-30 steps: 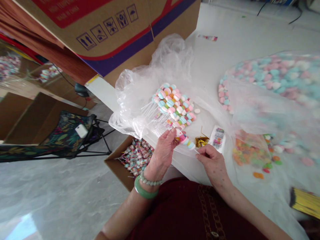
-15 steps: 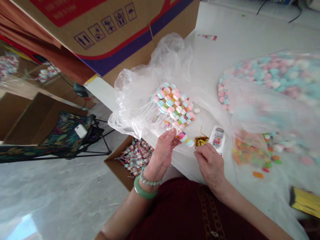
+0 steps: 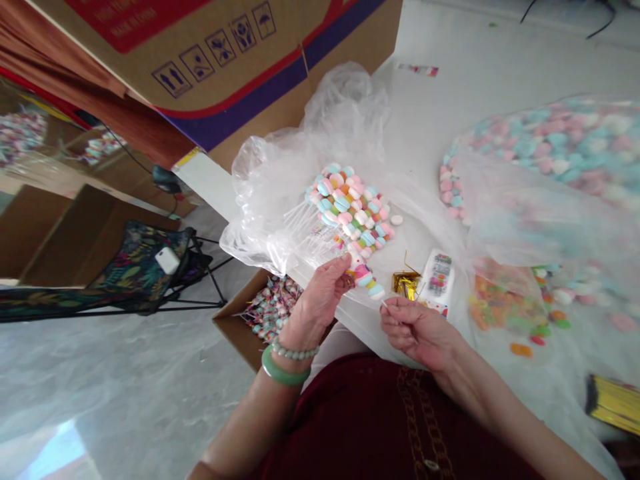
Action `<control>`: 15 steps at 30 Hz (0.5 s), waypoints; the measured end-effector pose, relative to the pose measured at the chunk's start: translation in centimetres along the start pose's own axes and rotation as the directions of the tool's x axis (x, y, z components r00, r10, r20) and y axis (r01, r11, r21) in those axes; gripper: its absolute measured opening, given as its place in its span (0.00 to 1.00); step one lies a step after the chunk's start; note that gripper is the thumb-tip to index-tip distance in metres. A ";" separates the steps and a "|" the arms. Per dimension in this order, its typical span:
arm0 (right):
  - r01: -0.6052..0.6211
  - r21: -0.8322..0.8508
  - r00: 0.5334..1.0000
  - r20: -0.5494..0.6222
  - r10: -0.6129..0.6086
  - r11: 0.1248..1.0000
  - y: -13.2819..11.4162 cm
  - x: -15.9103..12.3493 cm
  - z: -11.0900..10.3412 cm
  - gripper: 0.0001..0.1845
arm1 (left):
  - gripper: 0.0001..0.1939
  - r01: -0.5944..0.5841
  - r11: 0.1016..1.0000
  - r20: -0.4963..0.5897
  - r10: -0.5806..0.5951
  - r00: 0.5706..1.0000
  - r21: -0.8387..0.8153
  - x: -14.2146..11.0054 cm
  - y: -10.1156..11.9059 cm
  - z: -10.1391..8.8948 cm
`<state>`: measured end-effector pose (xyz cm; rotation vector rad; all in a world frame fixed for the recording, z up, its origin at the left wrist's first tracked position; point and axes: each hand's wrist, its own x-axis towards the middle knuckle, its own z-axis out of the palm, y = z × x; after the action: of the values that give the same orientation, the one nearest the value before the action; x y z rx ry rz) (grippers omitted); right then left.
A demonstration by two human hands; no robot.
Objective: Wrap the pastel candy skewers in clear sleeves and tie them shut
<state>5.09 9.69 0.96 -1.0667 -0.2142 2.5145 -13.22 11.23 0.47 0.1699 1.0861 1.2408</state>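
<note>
My left hand (image 3: 323, 297) is shut on a candy skewer (image 3: 364, 275), a white stick threaded with pastel pink, blue and yellow sweets. Its lower part is hidden by my fingers. My right hand (image 3: 415, 332) pinches a thin white stick (image 3: 384, 304) just beyond the skewer's lower end. I cannot tell whether this stick belongs to the skewer. Close to my right hand lie gold twist ties (image 3: 406, 285) and a printed white packet (image 3: 439, 281). A stack of finished skewers (image 3: 347, 210) rests on a clear plastic bag (image 3: 280, 193).
A cardboard box (image 3: 225, 70) overhangs the table's far left. A bagged heap of pastel sweets (image 3: 555, 153), orange and green jelly sweets (image 3: 505, 307) and a gold tie bundle (image 3: 614, 405) lie right. Below the table edge stand a box of skewers (image 3: 270, 310) and a patterned folding chair (image 3: 137, 273).
My right hand has moved left and its fingers have curled closer to the skewer's lower end. My left hand and the skewer have shifted slightly up and left.
</note>
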 end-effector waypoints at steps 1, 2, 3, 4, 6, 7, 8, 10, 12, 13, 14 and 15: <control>-0.027 0.013 0.999 0.020 0.026 1.000 0.0 0.0 -0.1 0.11 | 0.11 -0.009 1.000 0.003 0.009 1.000 0.008 0.0 0.1 0.0; -0.028 0.008 0.999 0.019 0.028 1.000 0.0 0.0 -0.1 0.11 | 0.10 -0.018 1.000 0.007 0.018 1.000 0.009 0.1 0.2 0.0; -0.012 -0.008 1.000 0.003 0.012 1.000 0.0 -0.1 -0.2 0.11 | 0.09 -0.026 1.000 0.008 0.026 1.000 -0.004 0.1 0.3 0.1; 0.012 -0.030 1.000 -0.023 -0.012 0.999 0.0 -0.1 -0.2 0.11 | 0.09 -0.031 0.999 0.009 0.031 0.999 -0.026 0.1 0.4 0.2; 0.052 -0.060 0.996 -0.071 -0.056 0.997 0.0 -0.1 -0.2 0.11 | 0.09 -0.028 0.998 0.020 0.029 0.999 -0.061 0.1 0.6 0.5; 0.061 -0.063 0.994 -0.087 -0.066 0.996 -0.1 -0.1 -0.2 0.12 | 0.10 -0.029 0.997 0.029 0.031 0.999 -0.069 0.0 0.6 0.6; 0.063 -0.059 0.993 -0.099 -0.069 0.996 -0.2 -0.1 -0.2 0.12 | 0.11 -0.035 0.997 0.038 0.038 0.999 -0.070 -0.1 0.6 0.7; 0.054 -0.048 0.992 -0.115 -0.059 0.997 -0.3 0.0 -0.2 0.13 | 0.12 -0.061 0.997 0.054 0.064 0.996 -0.056 -0.2 0.5 1.0; 0.041 -0.051 0.991 -0.129 -0.047 0.998 -0.3 0.1 0.0 0.13 | 0.13 -0.098 0.994 0.060 0.100 0.993 -0.039 -0.4 0.3 1.2; 0.041 -0.064 0.990 -0.133 -0.049 0.997 -0.2 0.2 0.1 0.13 | 0.14 -0.111 0.993 0.060 0.112 0.992 -0.032 -0.4 0.2 1.3; 0.049 -0.089 0.989 -0.136 -0.061 0.995 -0.1 0.2 0.2 0.13 | 0.15 -0.114 0.993 0.060 0.115 0.992 -0.026 -0.4 0.1 1.3; 0.067 -0.131 0.986 -0.142 -0.086 0.989 0.1 0.3 0.4 0.12 | 0.15 -0.112 0.994 0.060 0.113 0.992 -0.021 -0.5 0.0 1.3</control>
<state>4.60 9.74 1.06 -1.2631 -0.3689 2.3683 -12.23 11.40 1.43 0.2573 1.0237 1.3367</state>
